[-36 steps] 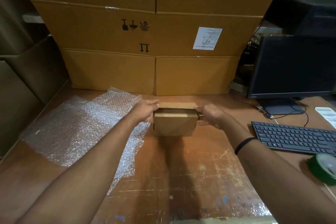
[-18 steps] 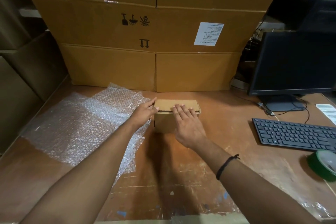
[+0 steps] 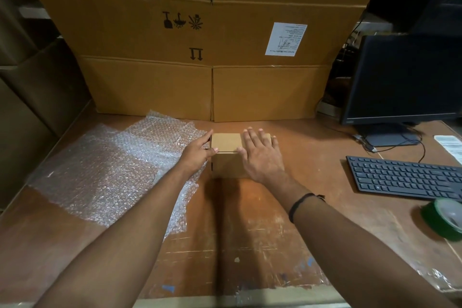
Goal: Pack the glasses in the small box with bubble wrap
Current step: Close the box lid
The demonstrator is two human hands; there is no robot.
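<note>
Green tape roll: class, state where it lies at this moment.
In the head view the tape roll lies at the far right edge of the table, just nearer the person than the keyboard.

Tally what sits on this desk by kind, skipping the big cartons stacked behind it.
Small box: 1
Bubble wrap, one spread (I can't tell separate sheets apart): 1
Monitor: 1
Keyboard: 1
Green tape roll: 1
Paper label: 1
Total: 6

I see tan small box point(image 3: 226, 141) @ 12, clear dimpled bubble wrap point(image 3: 112, 165) @ 10, green tape roll point(image 3: 435, 222) @ 4, blk keyboard point(image 3: 405, 177) @ 3.
</note>
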